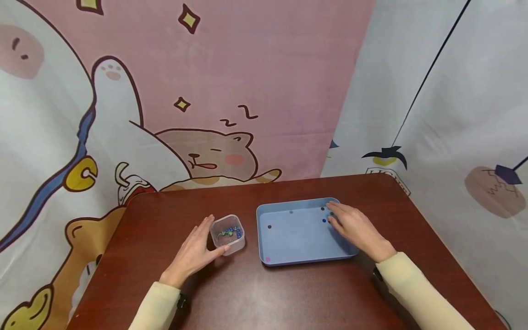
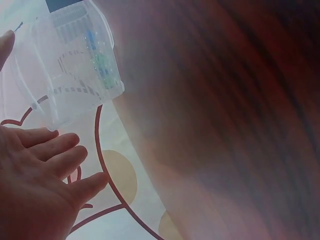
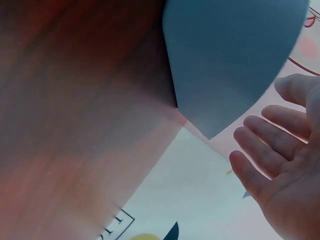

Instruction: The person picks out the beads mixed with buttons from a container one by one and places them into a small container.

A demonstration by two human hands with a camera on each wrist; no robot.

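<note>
A small clear plastic box (image 1: 233, 245) stands on the table left of the blue tray, with several small blue and green bead-like pieces (image 1: 231, 231) inside. My left hand (image 1: 193, 252) rests around its left side, thumb at the near wall and straight fingertips at the far left corner. Over the right end of the shallow blue tray (image 1: 301, 238) is my right hand (image 1: 355, 228), thumb and fingers apart. Just by its fingertips lie a few tiny round pieces, including a blue one (image 1: 324, 221). The fingers partly hide that group.
Elsewhere in the tray lie a brown piece (image 1: 270, 227), a grey one (image 1: 291, 212) and a pink one (image 1: 267, 259) in the near left corner. The dark wooden table (image 1: 247, 293) ends at a cartoon-printed curtain (image 1: 264, 91) behind and along the sides.
</note>
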